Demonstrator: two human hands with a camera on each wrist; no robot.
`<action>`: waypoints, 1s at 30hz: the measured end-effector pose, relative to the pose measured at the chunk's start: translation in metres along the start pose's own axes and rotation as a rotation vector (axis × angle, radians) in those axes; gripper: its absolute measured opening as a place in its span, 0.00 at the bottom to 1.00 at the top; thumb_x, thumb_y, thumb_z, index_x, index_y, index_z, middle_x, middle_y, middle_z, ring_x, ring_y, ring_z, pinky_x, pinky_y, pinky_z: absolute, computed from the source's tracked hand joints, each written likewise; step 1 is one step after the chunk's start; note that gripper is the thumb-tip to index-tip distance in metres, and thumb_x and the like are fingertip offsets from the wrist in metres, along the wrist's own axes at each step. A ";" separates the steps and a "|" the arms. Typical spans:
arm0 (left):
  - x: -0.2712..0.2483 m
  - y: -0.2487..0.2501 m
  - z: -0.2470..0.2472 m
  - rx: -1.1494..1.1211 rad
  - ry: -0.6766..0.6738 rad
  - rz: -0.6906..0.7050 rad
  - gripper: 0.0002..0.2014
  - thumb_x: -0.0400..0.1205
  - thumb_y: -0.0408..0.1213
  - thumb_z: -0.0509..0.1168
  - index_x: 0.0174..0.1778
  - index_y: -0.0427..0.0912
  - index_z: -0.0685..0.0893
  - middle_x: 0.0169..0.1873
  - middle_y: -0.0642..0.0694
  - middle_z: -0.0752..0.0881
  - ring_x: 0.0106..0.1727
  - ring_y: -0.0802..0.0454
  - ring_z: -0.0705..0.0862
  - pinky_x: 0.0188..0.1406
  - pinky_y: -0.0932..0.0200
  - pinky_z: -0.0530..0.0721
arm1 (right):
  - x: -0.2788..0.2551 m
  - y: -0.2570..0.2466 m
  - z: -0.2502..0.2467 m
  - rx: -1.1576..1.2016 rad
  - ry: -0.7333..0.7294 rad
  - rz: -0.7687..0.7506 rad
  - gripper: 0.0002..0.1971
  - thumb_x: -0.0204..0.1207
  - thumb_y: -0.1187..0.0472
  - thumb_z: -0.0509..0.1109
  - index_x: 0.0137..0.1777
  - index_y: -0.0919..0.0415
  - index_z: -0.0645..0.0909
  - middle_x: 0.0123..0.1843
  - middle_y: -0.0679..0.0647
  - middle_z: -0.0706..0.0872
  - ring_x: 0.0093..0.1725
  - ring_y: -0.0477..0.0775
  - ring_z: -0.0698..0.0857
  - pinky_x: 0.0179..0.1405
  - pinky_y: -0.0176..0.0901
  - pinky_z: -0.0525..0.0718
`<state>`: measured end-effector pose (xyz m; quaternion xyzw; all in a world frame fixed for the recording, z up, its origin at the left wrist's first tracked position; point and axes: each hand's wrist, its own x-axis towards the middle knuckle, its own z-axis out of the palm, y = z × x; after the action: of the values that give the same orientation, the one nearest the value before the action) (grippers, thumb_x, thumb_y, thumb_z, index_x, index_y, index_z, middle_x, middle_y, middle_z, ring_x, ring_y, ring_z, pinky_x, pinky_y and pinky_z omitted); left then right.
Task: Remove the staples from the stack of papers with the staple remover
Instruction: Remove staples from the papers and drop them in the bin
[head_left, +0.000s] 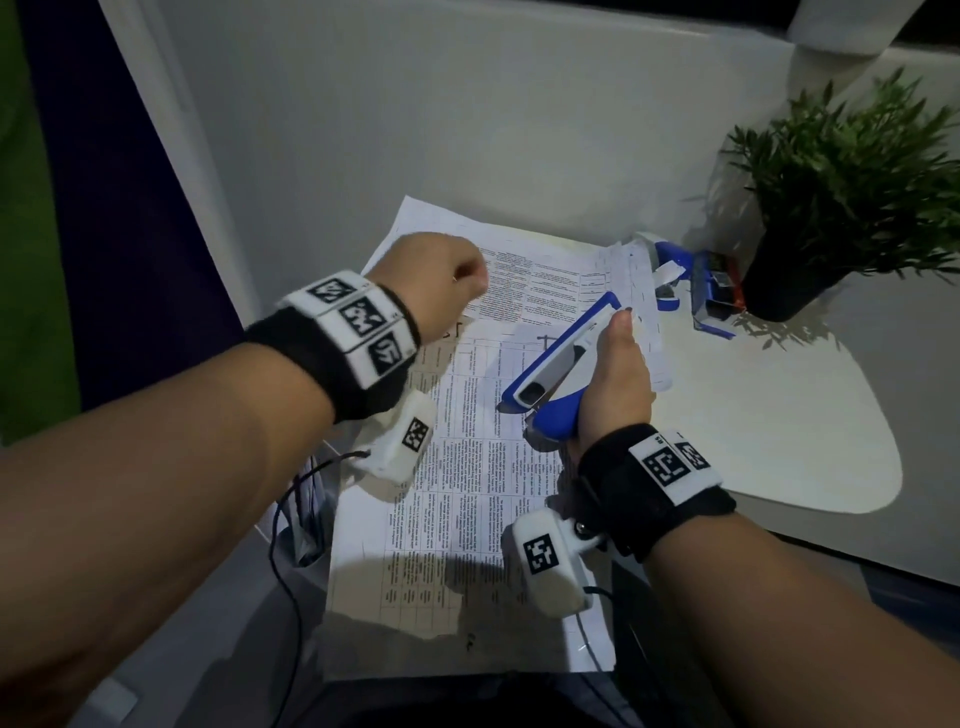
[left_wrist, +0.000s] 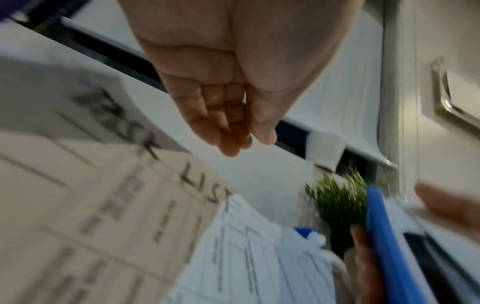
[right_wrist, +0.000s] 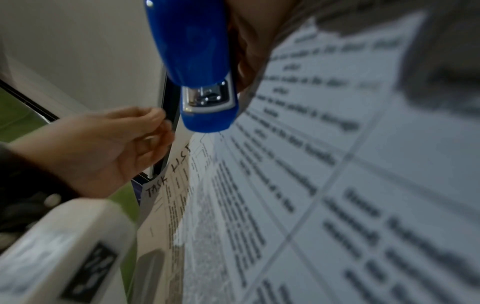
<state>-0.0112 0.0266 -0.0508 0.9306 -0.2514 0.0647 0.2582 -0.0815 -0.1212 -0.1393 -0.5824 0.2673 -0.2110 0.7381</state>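
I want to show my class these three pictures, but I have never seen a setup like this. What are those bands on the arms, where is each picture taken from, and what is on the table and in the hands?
No machine here: a person works with bare hands. The black bands carry small cameras and printed markers. The big picture comes from a camera on the head, looking down; the other two come from the wrists, looking along each hand.

On the white table lie printed papers, one with "TASK LIST" handwritten on it. Behind them stand a potted plant and some blue desk tools, too unclear to name.

The right hand grips a blue and white tool, presumably the staple remover, above the papers. The left hand hovers with fingers curled, fingertips pinched together; whether they hold anything small cannot be told.
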 end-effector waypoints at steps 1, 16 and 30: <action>-0.006 -0.008 -0.006 -0.037 0.059 -0.036 0.05 0.82 0.40 0.63 0.45 0.47 0.85 0.41 0.55 0.81 0.44 0.56 0.78 0.47 0.63 0.71 | 0.001 0.000 -0.001 -0.005 -0.011 0.010 0.45 0.61 0.16 0.60 0.73 0.43 0.77 0.73 0.44 0.81 0.63 0.41 0.82 0.69 0.48 0.80; -0.090 -0.173 0.027 0.075 -0.173 -0.747 0.07 0.81 0.37 0.65 0.40 0.39 0.84 0.37 0.42 0.82 0.42 0.47 0.79 0.39 0.62 0.71 | 0.018 0.015 -0.013 0.119 0.049 0.097 0.54 0.35 0.11 0.64 0.68 0.30 0.77 0.66 0.36 0.84 0.66 0.56 0.84 0.72 0.67 0.72; -0.072 -0.170 0.032 0.057 -0.012 -0.742 0.22 0.81 0.33 0.61 0.73 0.41 0.74 0.70 0.39 0.76 0.66 0.39 0.78 0.61 0.52 0.76 | -0.010 -0.007 -0.005 0.155 -0.027 0.112 0.27 0.69 0.25 0.64 0.60 0.41 0.80 0.52 0.40 0.91 0.58 0.58 0.89 0.62 0.71 0.83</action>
<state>0.0112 0.1679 -0.1725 0.9656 0.1036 -0.0318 0.2364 -0.0921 -0.1206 -0.1320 -0.5104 0.2725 -0.1816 0.7951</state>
